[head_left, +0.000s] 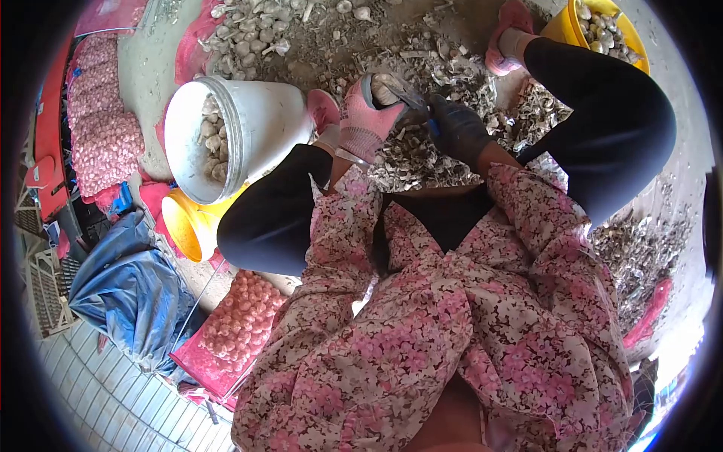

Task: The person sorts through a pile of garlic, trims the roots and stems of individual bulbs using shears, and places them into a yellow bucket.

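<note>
My left hand (364, 120), in a pink and grey work glove, is closed around a garlic bulb (385, 88). In a dark glove, my right hand (458, 129) grips a pair of shears (407, 96). Their dark metal blades reach left to the bulb, and a bit of blue handle shows by my fingers. Both hands are close together between my knees, over a heap of dry garlic skins and trimmings (429, 162).
Left of my leg, a white bucket (263, 113) lies tipped with garlic inside, beside a yellow bucket (188, 226). Loose garlic bulbs (252, 38) cover the ground ahead. Another yellow bucket (566, 29) holds garlic at the upper right. Filled mesh sacks (105, 128) and a blue tarp (135, 279) are leftward.
</note>
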{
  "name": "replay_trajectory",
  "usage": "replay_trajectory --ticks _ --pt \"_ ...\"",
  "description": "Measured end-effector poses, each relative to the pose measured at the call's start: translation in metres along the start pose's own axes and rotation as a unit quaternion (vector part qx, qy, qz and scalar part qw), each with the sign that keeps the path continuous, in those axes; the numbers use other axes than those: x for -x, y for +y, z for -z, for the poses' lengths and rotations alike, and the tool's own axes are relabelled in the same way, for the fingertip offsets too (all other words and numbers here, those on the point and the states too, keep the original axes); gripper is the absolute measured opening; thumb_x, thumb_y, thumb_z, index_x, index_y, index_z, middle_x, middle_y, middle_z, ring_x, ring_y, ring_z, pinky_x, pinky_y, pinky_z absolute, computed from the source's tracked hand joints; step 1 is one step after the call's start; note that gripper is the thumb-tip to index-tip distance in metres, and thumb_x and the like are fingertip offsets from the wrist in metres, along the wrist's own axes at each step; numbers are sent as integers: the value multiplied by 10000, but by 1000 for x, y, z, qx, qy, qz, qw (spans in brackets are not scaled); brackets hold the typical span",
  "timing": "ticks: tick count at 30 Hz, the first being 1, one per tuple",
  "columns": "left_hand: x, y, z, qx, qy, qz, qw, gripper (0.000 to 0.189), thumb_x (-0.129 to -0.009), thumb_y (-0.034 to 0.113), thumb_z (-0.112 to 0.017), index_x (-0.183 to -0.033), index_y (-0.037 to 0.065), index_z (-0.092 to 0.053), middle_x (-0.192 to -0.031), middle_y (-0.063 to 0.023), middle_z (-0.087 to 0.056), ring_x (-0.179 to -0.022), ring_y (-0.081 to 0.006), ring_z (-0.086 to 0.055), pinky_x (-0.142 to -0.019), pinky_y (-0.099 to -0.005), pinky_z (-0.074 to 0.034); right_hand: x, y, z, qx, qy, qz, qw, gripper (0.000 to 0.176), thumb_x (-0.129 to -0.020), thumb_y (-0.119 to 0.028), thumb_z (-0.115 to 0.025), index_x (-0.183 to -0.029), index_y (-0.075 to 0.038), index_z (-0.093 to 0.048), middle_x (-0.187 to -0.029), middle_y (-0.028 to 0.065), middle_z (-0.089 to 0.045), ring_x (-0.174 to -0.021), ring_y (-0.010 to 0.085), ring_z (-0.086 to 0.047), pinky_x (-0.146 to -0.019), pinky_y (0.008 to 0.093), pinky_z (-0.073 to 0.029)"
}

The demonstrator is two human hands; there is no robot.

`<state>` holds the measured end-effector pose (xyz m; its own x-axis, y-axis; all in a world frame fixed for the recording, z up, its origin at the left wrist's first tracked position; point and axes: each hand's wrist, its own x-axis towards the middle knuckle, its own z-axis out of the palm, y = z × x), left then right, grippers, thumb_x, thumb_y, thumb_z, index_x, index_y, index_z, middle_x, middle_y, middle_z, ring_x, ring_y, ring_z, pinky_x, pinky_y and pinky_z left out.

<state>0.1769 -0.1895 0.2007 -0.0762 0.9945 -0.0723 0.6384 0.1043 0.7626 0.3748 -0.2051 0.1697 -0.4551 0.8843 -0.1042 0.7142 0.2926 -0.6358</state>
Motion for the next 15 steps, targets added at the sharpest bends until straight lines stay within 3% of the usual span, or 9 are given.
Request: replay_trajectory --ticks 4,6,8,10,11,12,13,14,15 --pt "-4 -16 -2 45 -37 82 995 603 -604 179 -826 -1131 31 -574 -1065 -133 -643 -983 -255 -625 -879 -348 -484 -8 7 -2 -3 -64 -30 998 301 -819 -207 -585 -1045 -32 -493 -831 203 -635 -799 384 -633 -712 480 -490" --pt "-4 -17 -5 51 -57 107 991 616 -612 159 -824 -1156 27 -567 -1076 -129 -646 -987 -234 -630 -881 -335 -485 -14 12 -1 -63 -73 -100 990 241 -827 -212 -575 -986 -34 -546 -835 202 -643 -807 379 -634 -711 483 -489" --pt "0 -8 -12 215 -78 -29 973 641 -618 137 -825 -1181 4 -550 -1069 -110 -649 -992 -213 -628 -880 -319 -487 -25 29 -2 -25 -110 -121 986 276 -810 -258 -610 -1002 -61 -591 -866 187 -654 -831 358 -641 -729 455 -497" --pt "0 -9 -14 216 -79 -53 972 603 -687 70 -763 -1234 11 -518 -1087 -92 -633 -989 -205 -625 -878 -338 -492 -25 34 -4 16 -146 -136 980 313 -792 -303 -646 -1019 -88 -636 -896 172 -665 -854 336 -648 -746 427 -505" --pt "-1 -18 -15 411 -100 -18 906 550 -742 57 -713 -1248 6 -501 -1114 -96 -609 -999 -212 -608 -875 -344 -489 -25 35 -5 -50 -113 -172 977 334 -788 -305 -660 -1039 -87 -628 -878 171 -663 -840 324 -651 -750 414 -507" --pt "-2 -24 -14 588 -115 15 800 498 -797 45 -662 -1261 1 -484 -1142 -99 -585 -1010 -219 -591 -871 -351 -486 -26 34 -6 -116 -80 -204 969 358 -784 -307 -674 -1060 -86 -620 -860 171 -662 -826 312 -654 -753 401 -508" --pt "0 -17 -3 628 -110 60 768 400 -853 15 -577 -1243 8 -492 -1146 -122 -572 -1018 -221 -578 -870 -361 -479 -24 30 -11 -113 -79 -196 971 358 -784 -307 -674 -1060 -86 -620 -860 171 -662 -826 312 -654 -753 401 -508" --pt "-2 -15 2 627 -106 52 770 400 -853 15 -577 -1243 8 -492 -1146 -122 -572 -1018 -221 -578 -870 -361 -479 -19 24 -17 -213 -60 -216 951 339 -800 -288 -677 -1063 -83 -617 -851 150 -661 -832 287 -653 -757 383 -506" --pt "-6 -14 3 701 -48 55 709 373 -863 13 -561 -1231 17 -500 -1158 -121 -569 -1032 -222 -573 -888 -351 -469 -15 18 -17 -312 -39 -234 920 321 -816 -270 -679 -1066 -79 -613 -843 129 -661 -837 261 -652 -761 366 -504"
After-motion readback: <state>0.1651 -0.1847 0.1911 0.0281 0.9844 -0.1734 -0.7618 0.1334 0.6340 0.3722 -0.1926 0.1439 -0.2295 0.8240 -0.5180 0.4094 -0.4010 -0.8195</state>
